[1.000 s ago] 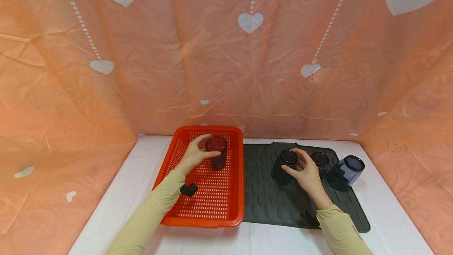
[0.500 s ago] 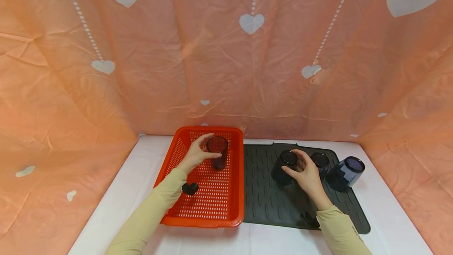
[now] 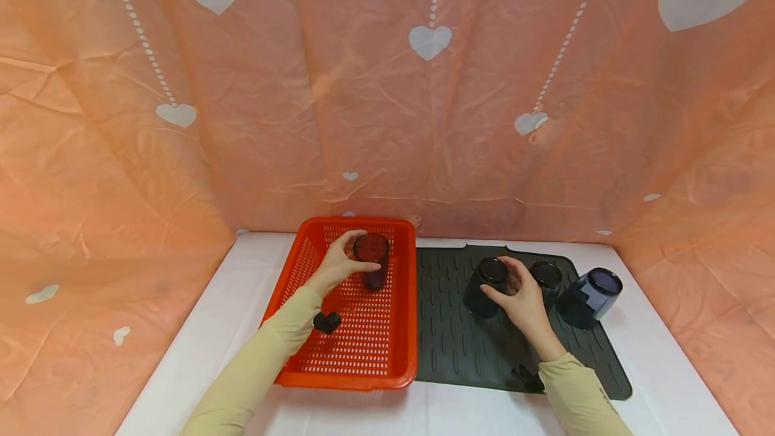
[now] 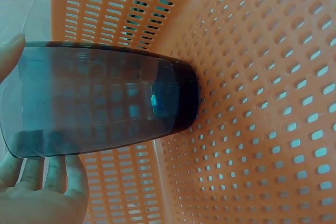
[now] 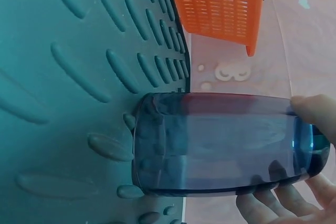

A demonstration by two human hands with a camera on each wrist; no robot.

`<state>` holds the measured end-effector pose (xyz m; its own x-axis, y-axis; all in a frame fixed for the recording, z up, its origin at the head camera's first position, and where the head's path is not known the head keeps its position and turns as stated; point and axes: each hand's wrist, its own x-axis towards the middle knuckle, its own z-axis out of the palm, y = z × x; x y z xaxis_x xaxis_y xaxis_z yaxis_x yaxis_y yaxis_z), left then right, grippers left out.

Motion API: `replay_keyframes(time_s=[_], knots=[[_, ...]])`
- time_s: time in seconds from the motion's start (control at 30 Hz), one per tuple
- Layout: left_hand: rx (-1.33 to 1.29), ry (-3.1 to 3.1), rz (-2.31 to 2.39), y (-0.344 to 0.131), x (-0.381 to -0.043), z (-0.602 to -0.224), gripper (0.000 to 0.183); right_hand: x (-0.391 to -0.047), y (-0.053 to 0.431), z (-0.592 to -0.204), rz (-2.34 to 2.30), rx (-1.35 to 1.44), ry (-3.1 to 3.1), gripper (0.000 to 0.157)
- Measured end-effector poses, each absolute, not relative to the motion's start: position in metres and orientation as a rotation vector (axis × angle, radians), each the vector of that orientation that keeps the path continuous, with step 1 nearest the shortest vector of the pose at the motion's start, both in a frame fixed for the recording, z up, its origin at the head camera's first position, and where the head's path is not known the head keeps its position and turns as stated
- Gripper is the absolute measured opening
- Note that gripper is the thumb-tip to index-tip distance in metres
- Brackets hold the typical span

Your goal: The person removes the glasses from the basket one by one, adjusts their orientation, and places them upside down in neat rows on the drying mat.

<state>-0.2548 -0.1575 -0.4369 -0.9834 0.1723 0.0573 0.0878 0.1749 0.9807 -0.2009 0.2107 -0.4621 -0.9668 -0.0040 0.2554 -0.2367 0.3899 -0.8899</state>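
My left hand [image 3: 334, 268] grips a dark bluish drinking glass [image 3: 375, 278] near its rim, thumb on one side and fingers on the other. This glass [image 4: 100, 100] stands upright, its thick base at the floor of the orange-red perforated basket [image 3: 342, 380]. Over the dark ribbed drying mat [image 3: 463, 358], my right hand [image 3: 528, 305] holds a second dark drinking glass [image 3: 480, 298] around its base end. In the right wrist view that glass [image 5: 231, 145] is upside down, rim at the mat, thumb and fingers on opposite sides.
Two more glasses stand upside down on the mat, a dark one [image 3: 547, 281] just beyond my right hand and a bluish one [image 3: 586, 298] at the right edge. Basket and mat lie side by side on a white table [image 3: 200, 342]. An orange curtain with hearts [image 3: 375, 120] hangs behind.
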Motion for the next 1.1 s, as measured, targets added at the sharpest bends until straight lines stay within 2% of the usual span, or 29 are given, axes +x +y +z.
replay_keyframes(time_s=[1.1], knots=[[0.167, 2.462, 1.877, -0.1556, -0.2523, -0.4282, 0.072, -0.2025, 0.2106, -0.4583, 1.628, 0.184, -2.474, 0.069]])
